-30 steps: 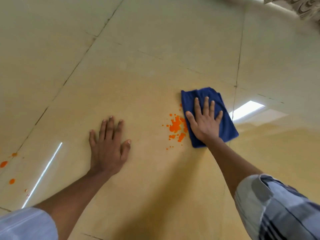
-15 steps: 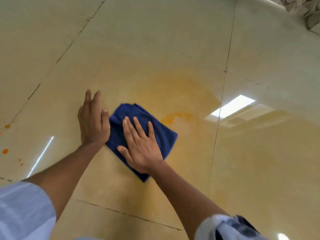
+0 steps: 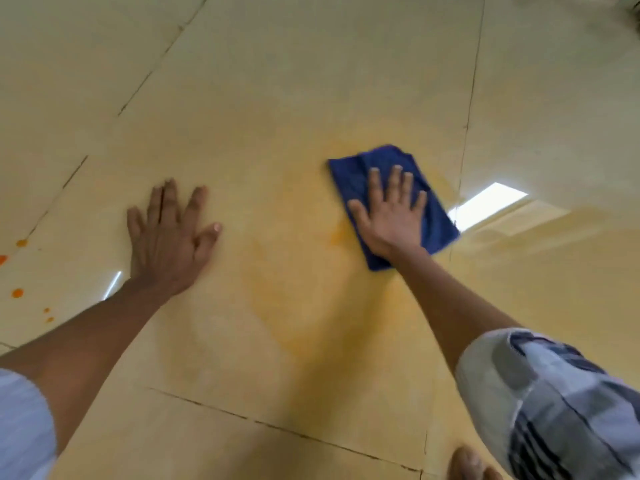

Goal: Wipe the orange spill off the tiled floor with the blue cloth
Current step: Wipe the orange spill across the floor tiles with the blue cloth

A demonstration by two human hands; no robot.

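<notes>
Glossy beige tiled floor (image 3: 277, 81). Right hand (image 3: 391, 216) flat, fingers spread, pressing blue cloth (image 3: 440, 223) far right of centre. Faint orange smear (image 3: 277, 289) near-left of cloth. Left hand (image 3: 169, 240) spread flat on bare tile. Orange droplets (image 3: 17, 292) at left edge.

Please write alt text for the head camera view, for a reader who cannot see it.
A person's right hand presses a folded blue cloth flat on a glossy tiled floor, over a faint orange smear. The left hand rests flat on the floor; a few orange drops remain at the far left.
</notes>
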